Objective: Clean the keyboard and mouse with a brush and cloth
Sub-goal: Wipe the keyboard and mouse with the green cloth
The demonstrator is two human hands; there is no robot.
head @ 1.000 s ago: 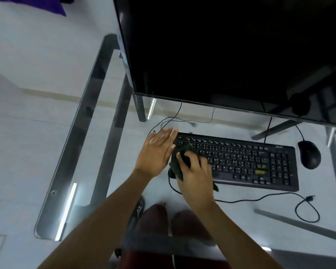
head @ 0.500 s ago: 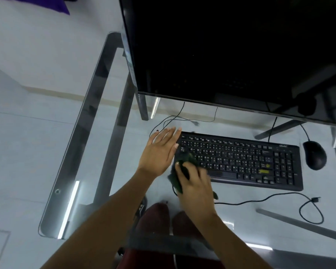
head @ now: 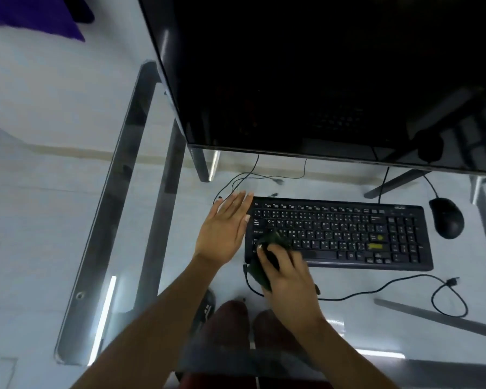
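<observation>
- My right hand [head: 288, 272] was bunched around the dark cloth [head: 265, 261], pressing it onto the lower left corner of the keyboard [head: 340, 234].
- My left hand [head: 225, 234] lay flat, fingers straight and together, against the keyboard's left end; I judged it was bracing the board.
- The keyboard lay on the glass desk [head: 110, 248] with its long axis running left to right, so nearly all the unwiped keys stretched away to the right of the cloth. I reckoned the next stroke had to travel rightward along the rows.
- The mouse [head: 446, 217] sat just beyond the keyboard's right end, apart from it, nearer my right hand than my left, and untouched.
- I saw no brush anywhere in view.
- No containers were visible; only loose cables [head: 404, 287] trailed across the glass in front of and behind the keyboard.
</observation>
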